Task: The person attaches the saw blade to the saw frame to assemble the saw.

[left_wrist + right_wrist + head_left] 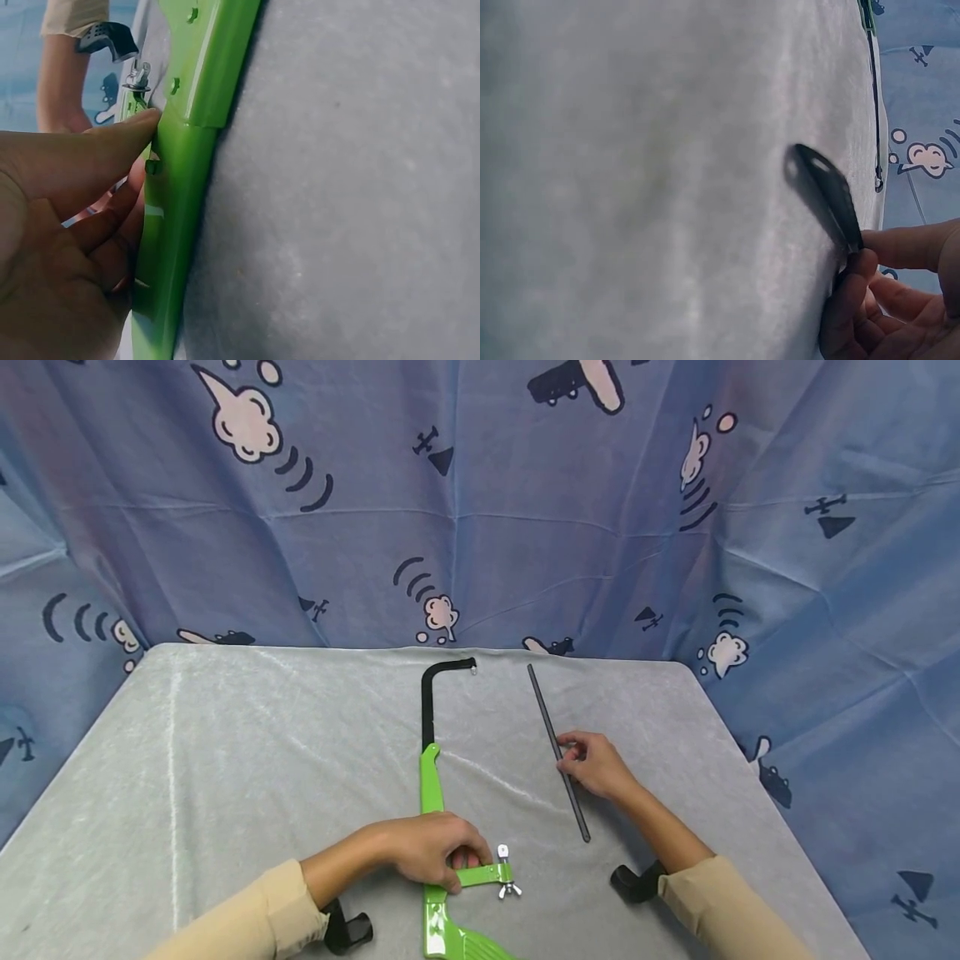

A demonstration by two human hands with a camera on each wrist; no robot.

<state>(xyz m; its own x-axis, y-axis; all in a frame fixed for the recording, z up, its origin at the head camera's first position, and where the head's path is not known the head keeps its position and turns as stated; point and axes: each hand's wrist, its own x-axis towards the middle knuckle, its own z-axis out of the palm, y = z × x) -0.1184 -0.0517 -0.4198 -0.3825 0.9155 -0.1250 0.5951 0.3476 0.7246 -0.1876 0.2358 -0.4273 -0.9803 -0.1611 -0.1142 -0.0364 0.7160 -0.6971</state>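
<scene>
A hacksaw frame [431, 785] with a green body and a black bent front end lies on the table, no blade fitted across it. My left hand [431, 845] holds its green part near the short side arm, which carries a wing nut [509, 889]. The left wrist view shows thumb and fingers on the edge of the green frame [184, 172]. To the right, my right hand [596, 766] pinches a dark grey hacksaw blade [546, 714] near its middle. In the right wrist view, the near end of the blade [829, 187] shows a hole and hovers just above or touches the cloth; I cannot tell which.
A pale grey cloth covers the table [262, 760]. Behind and beside it hangs a blue patterned curtain [360, 527]. Black wrist-worn mounts [636, 883] show at both sleeves.
</scene>
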